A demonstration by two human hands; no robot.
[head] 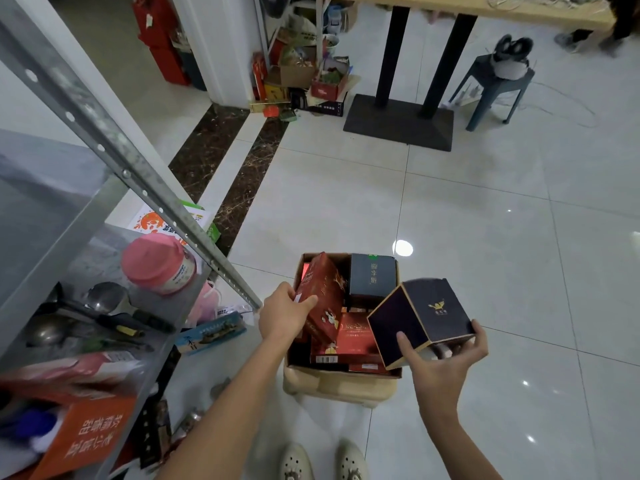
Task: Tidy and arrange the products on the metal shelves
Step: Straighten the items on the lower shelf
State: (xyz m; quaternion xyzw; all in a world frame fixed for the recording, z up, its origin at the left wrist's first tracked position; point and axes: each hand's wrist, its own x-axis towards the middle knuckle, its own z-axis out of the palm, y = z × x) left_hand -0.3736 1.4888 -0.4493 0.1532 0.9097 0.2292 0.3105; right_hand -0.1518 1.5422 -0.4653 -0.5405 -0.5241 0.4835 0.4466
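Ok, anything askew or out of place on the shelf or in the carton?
Yes. In the carton, the red box that the left hand grips leans steeply amid a jumble. On the metal shelf, the orange box sits tilted with its print upside down.

Stockroom: metal shelving (114,161), product-filled carton (346,372), tiled floor (485,237).

A black table base (398,123) stands near a grey stool (485,69) on the tiled floor (485,237).

The metal shelf (104,251) bears a pink-lidded jar (157,263), what look like steel ladles (104,298), and dark-handled tools (138,323) beside them.
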